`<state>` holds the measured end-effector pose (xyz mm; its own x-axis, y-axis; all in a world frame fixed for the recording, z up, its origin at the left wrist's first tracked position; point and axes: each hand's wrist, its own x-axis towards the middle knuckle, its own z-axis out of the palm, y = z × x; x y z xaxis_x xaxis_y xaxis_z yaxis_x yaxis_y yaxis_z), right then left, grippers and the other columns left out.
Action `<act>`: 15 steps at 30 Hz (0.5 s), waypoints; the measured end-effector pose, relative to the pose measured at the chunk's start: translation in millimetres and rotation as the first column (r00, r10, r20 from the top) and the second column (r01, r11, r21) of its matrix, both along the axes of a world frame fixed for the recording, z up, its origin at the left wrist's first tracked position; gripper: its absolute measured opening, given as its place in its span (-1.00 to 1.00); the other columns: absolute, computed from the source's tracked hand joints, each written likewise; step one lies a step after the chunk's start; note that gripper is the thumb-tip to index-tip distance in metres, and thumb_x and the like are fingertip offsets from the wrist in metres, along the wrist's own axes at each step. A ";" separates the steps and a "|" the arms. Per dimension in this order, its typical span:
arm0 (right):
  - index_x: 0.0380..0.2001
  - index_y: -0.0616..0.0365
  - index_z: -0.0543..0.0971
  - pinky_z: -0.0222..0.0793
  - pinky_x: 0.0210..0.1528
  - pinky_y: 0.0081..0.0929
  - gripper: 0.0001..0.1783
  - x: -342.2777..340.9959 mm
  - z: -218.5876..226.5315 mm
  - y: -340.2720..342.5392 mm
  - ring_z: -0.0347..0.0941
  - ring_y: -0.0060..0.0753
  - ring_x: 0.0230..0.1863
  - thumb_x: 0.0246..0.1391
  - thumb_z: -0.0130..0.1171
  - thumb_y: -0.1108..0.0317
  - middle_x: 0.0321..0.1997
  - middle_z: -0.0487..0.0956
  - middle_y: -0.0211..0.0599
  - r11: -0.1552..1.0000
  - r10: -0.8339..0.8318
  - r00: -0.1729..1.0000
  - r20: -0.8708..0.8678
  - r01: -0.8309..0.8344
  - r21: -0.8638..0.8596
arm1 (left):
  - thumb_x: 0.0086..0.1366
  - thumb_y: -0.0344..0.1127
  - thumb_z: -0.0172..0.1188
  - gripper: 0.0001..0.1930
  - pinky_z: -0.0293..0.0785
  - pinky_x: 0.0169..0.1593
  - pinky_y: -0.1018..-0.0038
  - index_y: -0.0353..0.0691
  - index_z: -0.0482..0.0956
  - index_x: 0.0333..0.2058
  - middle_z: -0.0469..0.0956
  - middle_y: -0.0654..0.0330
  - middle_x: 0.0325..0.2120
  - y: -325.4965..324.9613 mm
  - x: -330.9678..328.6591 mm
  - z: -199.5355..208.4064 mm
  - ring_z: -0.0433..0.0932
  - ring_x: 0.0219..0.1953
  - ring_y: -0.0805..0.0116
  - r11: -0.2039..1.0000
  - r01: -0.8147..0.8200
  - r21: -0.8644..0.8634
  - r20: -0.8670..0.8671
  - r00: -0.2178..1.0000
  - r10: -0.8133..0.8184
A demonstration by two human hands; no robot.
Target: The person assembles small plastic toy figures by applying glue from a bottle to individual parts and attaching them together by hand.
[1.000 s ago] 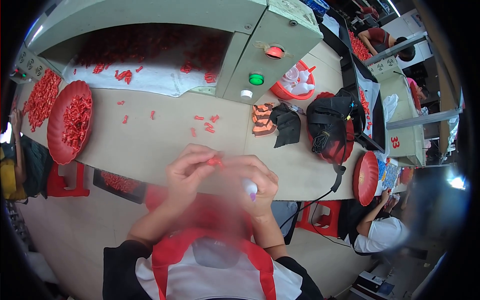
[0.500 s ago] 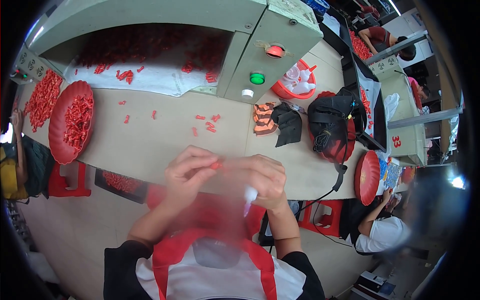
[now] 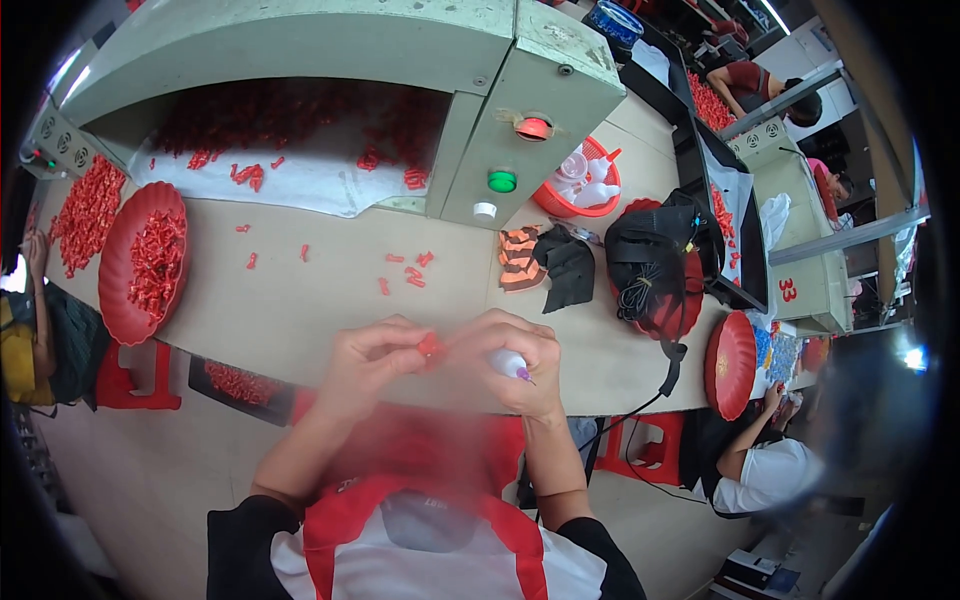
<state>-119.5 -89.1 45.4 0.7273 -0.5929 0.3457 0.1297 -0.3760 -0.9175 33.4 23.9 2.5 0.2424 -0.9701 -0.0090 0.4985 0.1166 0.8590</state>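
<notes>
Between thumb and fingers my left hand (image 3: pixel 372 358) pinches a small red plastic piece (image 3: pixel 430 347), just above the near edge of the table. My right hand (image 3: pixel 528 372) is wrapped round a small white squeeze bottle (image 3: pixel 507 362) with a purple tip, which points down and to the right. The fingertips of that hand reach toward the red piece; a hazy blur there hides whether they touch it. Several loose red pieces (image 3: pixel 414 276) lie on the table beyond my hands.
A red scalloped tray (image 3: pixel 113 262) of red pieces stands at left, beside a heap (image 3: pixel 88 215). Behind is a pale green machine (image 3: pixel 465 165) with buttons. To the right are a red basket (image 3: pixel 580 207) of bottles, cloth scraps (image 3: pixel 568 268), a black cabled bag (image 3: pixel 650 250) and another person (image 3: pixel 770 465).
The bottle in my right hand has turned, its purple tip swinging from straight down toward the lower right. My left hand still pinches the red piece. The whole view has shifted slightly.
</notes>
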 end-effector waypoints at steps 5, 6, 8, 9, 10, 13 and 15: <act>-0.53 0.25 0.55 0.42 -0.37 -0.56 -0.85 -4.1 -2.0 -2.7 0.52 -0.43 -0.42 -0.27 0.30 0.61 -0.44 0.56 -0.22 0.994 0.001 1.000 0.008 -0.002 0.109 | 0.14 -0.58 0.09 -0.81 0.55 -0.26 0.48 -0.36 0.52 -0.23 0.49 0.03 -0.31 -5.0 0.2 -0.5 0.53 -0.29 0.31 0.989 0.148 0.018 -0.211 0.967 -0.141; -0.52 0.26 0.55 0.41 -0.36 -0.56 -0.85 -5.6 -2.1 -0.9 0.51 -0.45 -0.41 -0.26 0.29 0.61 -0.43 0.56 -0.22 0.981 -0.003 0.999 0.037 -0.004 0.192 | 0.14 -0.54 0.11 -0.80 0.55 -0.26 0.48 -0.37 0.50 -0.22 0.49 0.04 -0.31 -5.7 -0.4 -1.3 0.53 -0.30 0.31 0.984 0.176 0.041 -0.245 0.956 -0.161; -0.52 0.27 0.55 0.41 -0.35 -0.56 -0.86 -7.6 -2.9 -8.9 0.51 -0.47 -0.41 -0.25 0.29 0.61 -0.43 0.56 -0.22 0.966 -0.075 0.995 0.069 0.055 0.253 | 0.14 -0.51 0.12 -0.78 0.55 -0.26 0.48 -0.37 0.47 -0.20 0.49 0.04 -0.32 -20.0 -0.6 -2.0 0.54 -0.31 0.31 0.962 0.268 0.043 -0.273 0.930 -0.247; -0.52 0.28 0.55 0.41 -0.34 -0.57 -0.87 -6.1 -5.1 -10.3 0.50 -0.48 -0.41 -0.24 0.28 0.61 -0.43 0.56 -0.22 0.951 -0.039 0.997 0.066 0.017 0.309 | 0.14 -0.46 0.15 -0.74 0.54 -0.25 0.50 -0.39 0.44 -0.18 0.48 0.06 -0.33 -19.9 -1.3 -0.6 0.54 -0.32 0.31 0.971 0.231 0.060 -0.277 0.939 -0.206; -0.52 0.28 0.55 0.40 -0.33 -0.59 -0.87 -4.7 -8.5 -8.8 0.50 -0.49 -0.41 -0.23 0.27 0.61 -0.43 0.56 -0.22 0.931 -0.014 0.997 0.071 -0.013 0.366 | 0.14 -0.42 0.17 -0.69 0.53 -0.25 0.52 -0.41 0.40 -0.15 0.48 0.07 -0.35 -18.1 -1.7 -2.4 0.54 -0.33 0.32 0.976 0.204 0.079 -0.278 0.945 -0.175; -0.51 0.29 0.55 0.39 -0.32 -0.62 -0.88 -5.0 -9.3 0.9 0.48 -0.52 -0.42 -0.22 0.26 0.60 -0.44 0.56 -0.24 0.914 -0.024 0.994 0.102 -0.019 0.404 | 0.10 -0.33 0.23 -0.62 0.49 -0.26 0.48 -0.41 0.39 -0.16 0.48 0.11 -0.36 -7.0 3.6 -15.5 0.52 -0.34 0.31 0.971 0.226 0.081 -0.366 0.913 -0.182; -0.51 0.30 0.55 0.38 -0.33 -0.63 -0.88 -12.1 -10.9 -4.2 0.47 -0.54 -0.43 -0.22 0.27 0.59 -0.46 0.56 -0.25 0.928 -0.028 0.993 0.117 -0.018 0.371 | 0.08 -0.33 0.25 -0.64 0.46 -0.25 0.43 -0.38 0.41 -0.19 0.48 0.13 -0.34 -7.9 2.3 -29.3 0.50 -0.33 0.31 0.959 0.282 0.035 -0.391 0.887 -0.247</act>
<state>-131.6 -93.4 34.5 0.6912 -0.6989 0.1838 0.2447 -0.0129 -0.9695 35.7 16.0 -26.7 -0.0619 -0.9886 -0.1370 0.7897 -0.1325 0.5990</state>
